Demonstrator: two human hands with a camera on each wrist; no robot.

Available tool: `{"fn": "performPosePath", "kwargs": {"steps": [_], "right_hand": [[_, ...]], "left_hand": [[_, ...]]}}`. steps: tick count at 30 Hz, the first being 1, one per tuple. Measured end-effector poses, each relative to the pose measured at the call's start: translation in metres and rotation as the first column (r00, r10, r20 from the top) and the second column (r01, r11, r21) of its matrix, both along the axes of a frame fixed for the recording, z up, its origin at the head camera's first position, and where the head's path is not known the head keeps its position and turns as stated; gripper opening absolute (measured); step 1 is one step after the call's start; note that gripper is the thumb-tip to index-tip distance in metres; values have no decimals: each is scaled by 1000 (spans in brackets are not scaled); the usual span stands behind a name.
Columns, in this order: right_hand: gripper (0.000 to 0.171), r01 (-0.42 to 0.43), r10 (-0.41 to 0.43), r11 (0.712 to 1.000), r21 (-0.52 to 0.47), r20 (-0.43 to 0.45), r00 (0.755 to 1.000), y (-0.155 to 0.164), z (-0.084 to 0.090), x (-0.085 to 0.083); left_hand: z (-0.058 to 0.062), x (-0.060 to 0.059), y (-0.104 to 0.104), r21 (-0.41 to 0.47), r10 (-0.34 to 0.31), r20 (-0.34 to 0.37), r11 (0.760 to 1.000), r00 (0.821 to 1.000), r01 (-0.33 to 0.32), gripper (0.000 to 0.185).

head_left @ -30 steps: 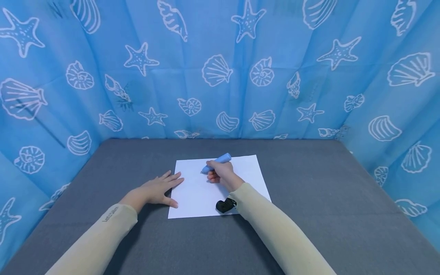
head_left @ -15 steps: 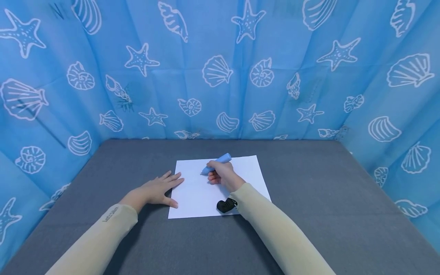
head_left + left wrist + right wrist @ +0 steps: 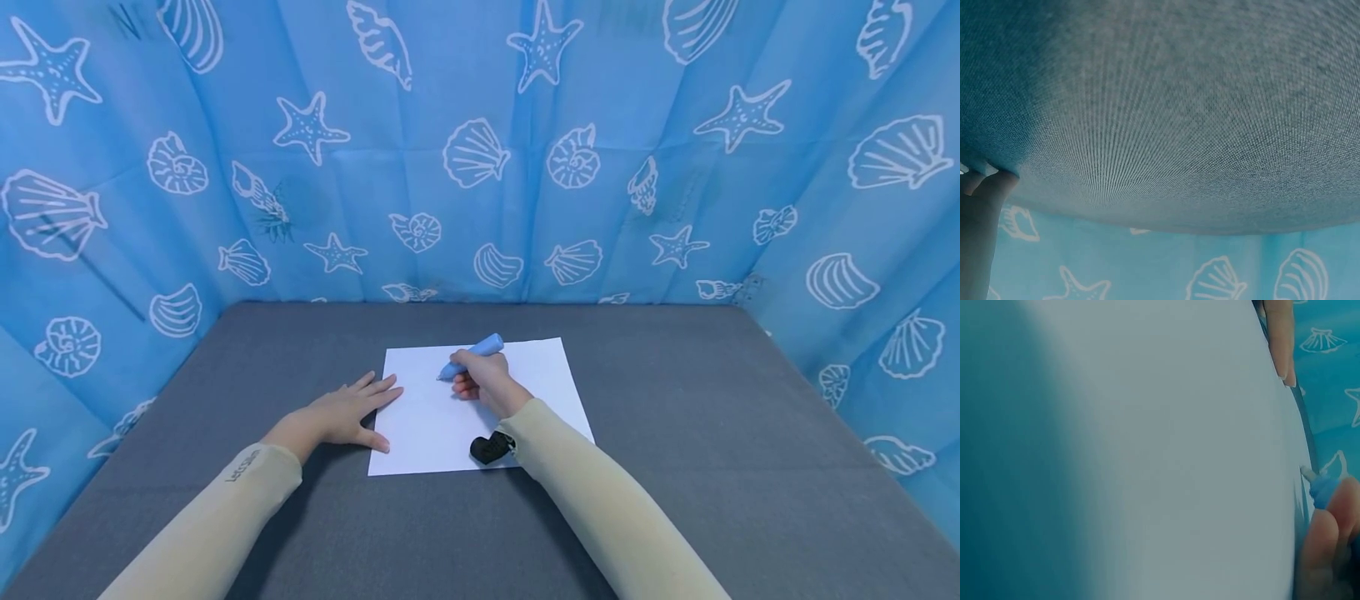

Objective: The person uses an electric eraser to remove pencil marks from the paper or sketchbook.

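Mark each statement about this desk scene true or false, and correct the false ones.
1. The right hand grips a blue marker. True.
2. The left hand holds a pair of scissors. False: it lies flat at the sheet's left edge, holding nothing.
3. The white sheet of paper lies on a grey table. True.
4. The sheet is covered in writing. False: no marks show on it.

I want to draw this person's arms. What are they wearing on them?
Both arms wear long, snug, pale cream sleeves reaching the wrists. The left sleeve has small dark lettering near the wrist. A small black device sits under the right sleeve at the wrist. The left hand and right hand are bare.
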State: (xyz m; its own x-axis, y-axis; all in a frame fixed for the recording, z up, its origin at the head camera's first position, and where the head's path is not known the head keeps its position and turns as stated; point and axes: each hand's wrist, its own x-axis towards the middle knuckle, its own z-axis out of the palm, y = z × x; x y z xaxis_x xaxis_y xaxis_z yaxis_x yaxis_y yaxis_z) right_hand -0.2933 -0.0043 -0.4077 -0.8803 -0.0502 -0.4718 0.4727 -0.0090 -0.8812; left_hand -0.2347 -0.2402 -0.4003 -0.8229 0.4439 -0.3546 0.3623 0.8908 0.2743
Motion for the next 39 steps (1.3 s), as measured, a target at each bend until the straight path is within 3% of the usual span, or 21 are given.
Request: {"fn": "performPosePath", "kwargs": {"steps": [31,39], "right_hand": [[24,-42,41,998,46,8,999,-2,0,0],[30,10,-9,999,-50,11,1000,4,-1,-2]], "left_hand": [[2,2,0,-6,-1,5,1000,1000,1,100],[2,2,0,-1,-5,-10,1000,1000,5,100]]}}
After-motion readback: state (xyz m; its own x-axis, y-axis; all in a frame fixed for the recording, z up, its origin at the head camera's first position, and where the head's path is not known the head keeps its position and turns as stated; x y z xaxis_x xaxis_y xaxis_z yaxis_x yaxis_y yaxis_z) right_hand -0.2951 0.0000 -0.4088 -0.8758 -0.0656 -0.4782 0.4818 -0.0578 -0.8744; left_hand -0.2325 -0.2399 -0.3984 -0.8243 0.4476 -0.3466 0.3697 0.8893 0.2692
